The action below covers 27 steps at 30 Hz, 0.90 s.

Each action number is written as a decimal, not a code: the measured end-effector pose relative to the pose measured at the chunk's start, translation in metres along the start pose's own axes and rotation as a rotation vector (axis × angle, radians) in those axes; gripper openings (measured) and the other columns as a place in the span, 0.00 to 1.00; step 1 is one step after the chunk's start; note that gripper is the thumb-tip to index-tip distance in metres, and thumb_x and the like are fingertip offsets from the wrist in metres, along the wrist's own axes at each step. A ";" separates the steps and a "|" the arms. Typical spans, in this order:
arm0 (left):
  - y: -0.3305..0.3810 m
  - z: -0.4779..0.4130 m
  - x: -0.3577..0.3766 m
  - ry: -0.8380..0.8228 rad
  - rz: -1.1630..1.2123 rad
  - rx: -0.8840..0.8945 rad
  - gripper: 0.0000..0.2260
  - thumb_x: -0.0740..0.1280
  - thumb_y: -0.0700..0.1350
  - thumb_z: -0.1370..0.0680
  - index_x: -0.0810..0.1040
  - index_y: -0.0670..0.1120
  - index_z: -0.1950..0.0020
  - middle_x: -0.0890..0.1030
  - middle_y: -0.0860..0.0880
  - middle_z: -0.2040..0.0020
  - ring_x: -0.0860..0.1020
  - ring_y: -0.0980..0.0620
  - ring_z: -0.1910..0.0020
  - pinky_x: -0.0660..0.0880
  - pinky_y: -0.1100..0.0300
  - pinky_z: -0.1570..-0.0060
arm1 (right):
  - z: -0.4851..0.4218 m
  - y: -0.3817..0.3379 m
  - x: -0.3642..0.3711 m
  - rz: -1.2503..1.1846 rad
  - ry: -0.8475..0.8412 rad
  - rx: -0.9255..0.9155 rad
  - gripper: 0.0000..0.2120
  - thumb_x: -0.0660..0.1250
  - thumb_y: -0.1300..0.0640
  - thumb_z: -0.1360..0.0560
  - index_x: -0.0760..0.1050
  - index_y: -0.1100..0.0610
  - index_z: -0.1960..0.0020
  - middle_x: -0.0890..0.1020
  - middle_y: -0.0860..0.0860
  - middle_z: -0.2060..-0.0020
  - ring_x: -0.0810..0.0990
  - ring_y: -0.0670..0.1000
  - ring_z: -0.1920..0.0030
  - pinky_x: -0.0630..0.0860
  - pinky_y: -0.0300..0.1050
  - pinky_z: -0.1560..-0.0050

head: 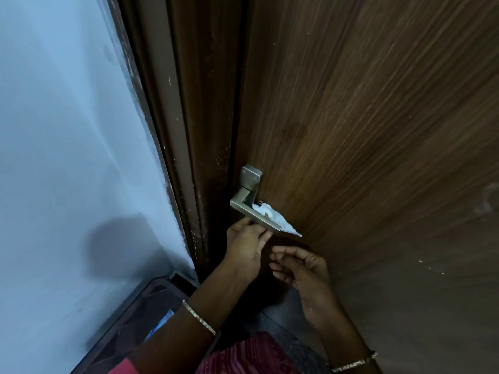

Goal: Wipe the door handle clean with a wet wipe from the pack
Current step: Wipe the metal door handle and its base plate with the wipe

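- Door handle [253, 211]: metal lever on a backplate, mounted on the brown wooden door [364, 130] close to the door frame [189, 130].
- Wet wipe [272, 218]: white, bunched, lodged behind the lever between handle and door; one pointed end hanging out past the lever's free tip, the rest hidden by the lever.
- Left hand [247, 248]: raised under the lever, fingers [263, 233] held together and touching its underside; fingertips partly hidden behind the metal, so contact with the wipe impossible to confirm.
- Right hand [299, 268]: below the lever's tip, clear of handle and wipe, fingers [282, 251] loosely curled and slightly apart, holding nothing visible.
- Bangles [199, 317] on both wrists; right forearm cut off at the lower edge.
- Lower left: dark crate-like object [129, 319] by the pale wall [67, 130], mostly hidden by the left forearm; something blue and white [160, 323] inside, too obscured to identify.
- Reddish patterned clothing [243, 354] at bottom edge, cropped.
- Shadow on wall, soft and indistinct.
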<state>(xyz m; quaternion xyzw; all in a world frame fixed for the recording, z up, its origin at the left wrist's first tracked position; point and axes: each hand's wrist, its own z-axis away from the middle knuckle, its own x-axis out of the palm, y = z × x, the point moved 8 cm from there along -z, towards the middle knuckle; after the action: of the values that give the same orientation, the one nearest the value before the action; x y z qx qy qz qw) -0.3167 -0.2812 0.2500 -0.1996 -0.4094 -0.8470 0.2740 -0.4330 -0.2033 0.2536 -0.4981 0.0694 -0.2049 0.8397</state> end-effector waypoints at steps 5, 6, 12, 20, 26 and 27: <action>0.007 0.002 -0.005 -0.058 -0.016 0.005 0.10 0.62 0.27 0.23 0.81 0.38 0.50 0.85 0.43 0.54 0.85 0.50 0.54 0.81 0.58 0.52 | -0.002 -0.016 -0.006 0.001 0.016 -0.052 0.09 0.65 0.69 0.22 0.83 0.62 0.51 0.86 0.59 0.57 0.84 0.49 0.61 0.80 0.39 0.59; 0.009 0.002 -0.007 -0.061 -0.005 0.013 0.10 0.62 0.28 0.23 0.81 0.39 0.51 0.86 0.44 0.55 0.85 0.51 0.55 0.80 0.58 0.52 | -0.002 -0.018 -0.008 0.006 0.020 -0.066 0.09 0.65 0.69 0.22 0.83 0.61 0.51 0.86 0.60 0.56 0.84 0.49 0.60 0.80 0.39 0.59; 0.019 0.002 -0.006 -0.111 -0.004 0.041 0.12 0.62 0.28 0.22 0.80 0.37 0.43 0.85 0.44 0.50 0.85 0.52 0.52 0.80 0.59 0.51 | 0.006 -0.047 -0.007 0.005 0.021 -0.240 0.09 0.66 0.67 0.21 0.83 0.59 0.48 0.88 0.56 0.56 0.85 0.49 0.58 0.81 0.38 0.57; 0.019 0.012 -0.013 -0.135 0.008 -0.026 0.07 0.64 0.32 0.21 0.81 0.39 0.48 0.86 0.44 0.51 0.86 0.52 0.53 0.82 0.61 0.58 | 0.013 -0.062 -0.004 0.057 0.078 -0.365 0.09 0.66 0.68 0.21 0.84 0.60 0.47 0.88 0.56 0.54 0.85 0.49 0.56 0.81 0.43 0.54; 0.015 0.018 -0.010 -0.164 -0.048 -0.104 0.06 0.65 0.32 0.22 0.82 0.36 0.49 0.87 0.41 0.52 0.86 0.50 0.53 0.82 0.60 0.57 | 0.006 -0.042 0.004 0.053 -0.021 -0.254 0.10 0.65 0.59 0.19 0.82 0.56 0.41 0.86 0.53 0.45 0.84 0.51 0.42 0.81 0.47 0.44; 0.012 0.020 -0.008 -0.187 -0.060 -0.110 0.07 0.65 0.32 0.22 0.82 0.36 0.49 0.86 0.41 0.51 0.86 0.50 0.53 0.82 0.61 0.57 | 0.006 -0.039 0.010 0.019 -0.067 -0.207 0.11 0.63 0.56 0.18 0.81 0.56 0.39 0.86 0.52 0.43 0.83 0.51 0.40 0.80 0.49 0.41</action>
<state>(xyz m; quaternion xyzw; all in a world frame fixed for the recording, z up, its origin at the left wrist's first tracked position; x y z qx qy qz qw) -0.3004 -0.2689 0.2645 -0.2802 -0.3917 -0.8538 0.1975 -0.4333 -0.2190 0.2915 -0.5880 0.0667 -0.1718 0.7876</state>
